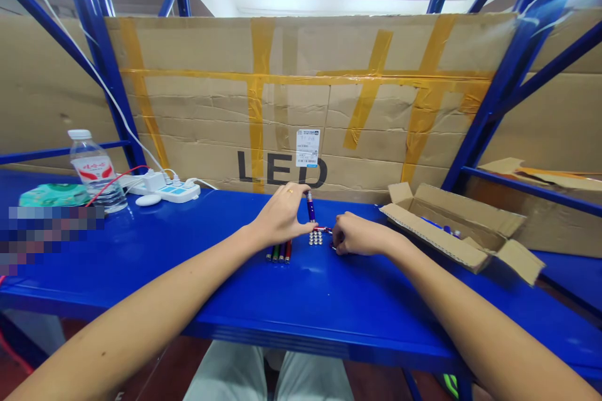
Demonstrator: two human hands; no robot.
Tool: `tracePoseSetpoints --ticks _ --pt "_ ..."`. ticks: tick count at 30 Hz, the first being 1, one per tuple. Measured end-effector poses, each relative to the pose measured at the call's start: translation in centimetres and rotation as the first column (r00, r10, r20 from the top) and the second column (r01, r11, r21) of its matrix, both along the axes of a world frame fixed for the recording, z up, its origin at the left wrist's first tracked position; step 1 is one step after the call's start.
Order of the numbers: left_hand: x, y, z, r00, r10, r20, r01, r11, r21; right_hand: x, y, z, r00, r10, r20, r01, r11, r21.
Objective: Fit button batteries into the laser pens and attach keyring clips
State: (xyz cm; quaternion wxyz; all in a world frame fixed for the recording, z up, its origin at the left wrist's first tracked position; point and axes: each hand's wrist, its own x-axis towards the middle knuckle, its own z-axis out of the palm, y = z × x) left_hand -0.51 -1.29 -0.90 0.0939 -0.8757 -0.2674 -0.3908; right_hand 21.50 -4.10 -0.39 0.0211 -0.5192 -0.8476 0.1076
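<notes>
My left hand [285, 216] is closed, its index finger and thumb at the two ends of a slim purple tube [311, 208] with a silver end. My right hand [355, 235] has its fingers curled together at the right end of a red metallic tube [322, 229]; a small shiny piece shows at the fingertips, too small to name. Between the hands sit several small silver round pieces [315, 239] in neat rows. Below my left hand, several slim coloured tubes [281, 255] lie side by side, partly covered by the hand.
An open cardboard box [437, 235] with blue items inside stands at right on the blue table [310, 301]. At left are a water bottle [96, 169], a power strip [176, 191] with cables and a green packet [54, 195]. A large cardboard panel [211, 106] forms the back.
</notes>
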Motion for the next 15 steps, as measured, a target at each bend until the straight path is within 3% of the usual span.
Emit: tracePoseSetpoints --ticks 5,8,10,12,15 --pt "0.2 -0.3 0.1 0.998 -0.033 0.044 0.036 0.997 -0.075 -0.4 -0.1 -0.3 0.998 0.042 0.048 -0.044 0.998 0.043" --pt "0.5 -0.5 0.1 0.972 -0.079 0.22 0.138 0.954 -0.267 -0.9 -0.4 -0.1 0.999 0.046 -0.018 -0.045 0.997 0.057" --pt "0.7 -0.4 0.1 0.908 -0.122 0.401 0.314 0.831 -0.459 -1.1 -0.4 0.2 0.993 -0.013 -0.121 0.022 0.997 0.069" --pt "0.8 -0.2 0.3 0.806 -0.116 0.581 0.518 0.614 -0.596 -1.1 -0.2 0.3 0.97 -0.066 -0.232 0.083 0.994 0.064" --pt "0.8 -0.1 0.6 0.677 -0.019 0.736 0.705 0.304 -0.641 -0.9 0.3 0.0 0.936 -0.074 -0.343 0.092 0.995 0.035"
